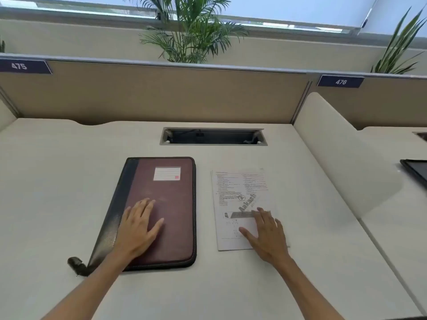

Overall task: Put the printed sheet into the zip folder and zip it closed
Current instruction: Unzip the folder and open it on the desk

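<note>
— What writing can you read from where you stand?

— On the printed sheet (240,204), just beyond my right hand (268,236), a grey slanted watermark reads "Aakash"; the rest of the print is too small to make out. The partition behind the desk carries two dark tags, "475" (24,66) far off to my left and "476" (340,82) off to my right. The zip folder (159,211) has a white label (166,173) near its far edge, well beyond my left hand (138,229), with ruled lines and nothing I can read.

— How much room is there around your hands?

— The desk (46,181) is bare on the outer side of my left hand and nearer to me. A strip of bare desk lies between the folder and the sheet, so they do not touch. Beyond both is a cable slot (213,136) cut into the desk. A low white divider (342,158) closes off the outer side of my right hand, and past it a dark tablet (416,169) shows at the edge of view.

— And what are your hands doing?

— Both lie flat, fingers spread, gripping nothing. My left palm rests on the near half of the maroon folder cover, close to its dark spine. The folder is closed and flat, and a dark strap (77,265) sticks out at its near corner, beside my left forearm. My right hand presses on the near right part of the sheet, which lies flat, fingertips on a grey printed band.
</note>
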